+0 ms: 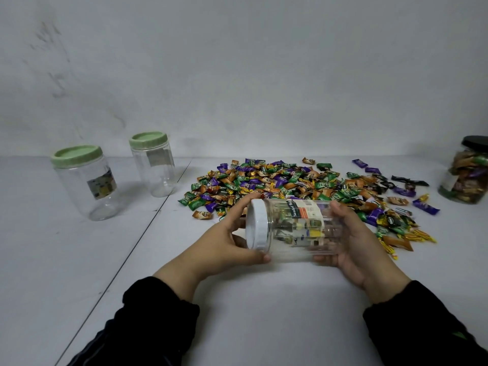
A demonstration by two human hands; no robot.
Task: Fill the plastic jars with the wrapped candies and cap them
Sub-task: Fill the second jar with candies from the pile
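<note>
A clear plastic jar with a printed label lies on its side above the table, held between both hands. Its white lid points left, and my left hand grips that lid with fingers curled round its rim. My right hand holds the jar's body near its base. The jar looks empty of candy. Behind it a wide heap of wrapped candies in green, purple, orange and black is spread over the table.
Two empty clear jars with green lids stand at the left, one nearer and one farther back. A black-lidded jar full of candies stands at the right edge. A seam runs diagonally across the white table.
</note>
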